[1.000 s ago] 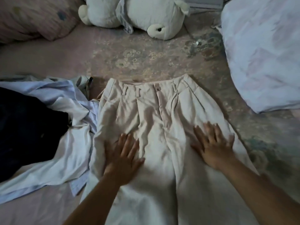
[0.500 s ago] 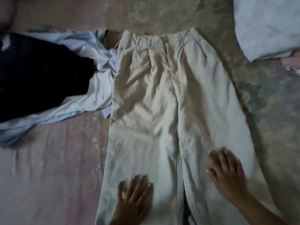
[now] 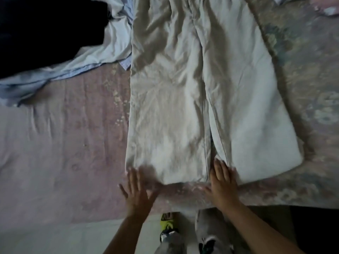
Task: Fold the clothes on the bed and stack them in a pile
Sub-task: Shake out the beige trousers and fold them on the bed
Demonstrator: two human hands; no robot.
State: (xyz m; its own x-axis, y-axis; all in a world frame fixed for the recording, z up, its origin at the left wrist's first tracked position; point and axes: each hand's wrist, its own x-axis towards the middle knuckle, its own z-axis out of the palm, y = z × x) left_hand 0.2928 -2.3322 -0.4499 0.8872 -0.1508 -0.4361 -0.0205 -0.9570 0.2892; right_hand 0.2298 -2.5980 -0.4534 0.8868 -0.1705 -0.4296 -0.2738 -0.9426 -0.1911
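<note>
The beige trousers (image 3: 192, 88) run off the top edge, so their waistband is out of sight. The dark garment (image 3: 45, 28) is cut by the top and left edges, too black to identify. The left hand (image 3: 137, 191) is motion-blurred. Something pale at the top right corner (image 3: 328, 10) is cropped and unclear.

You have cream trousers (image 3: 192, 92) laid flat lengthwise on the bed, legs side by side, cuffs toward you, fabric wrinkled. To their left lie a crumpled pale blue shirt (image 3: 102, 57) and a dark garment (image 3: 45, 30) on top of it.
</note>
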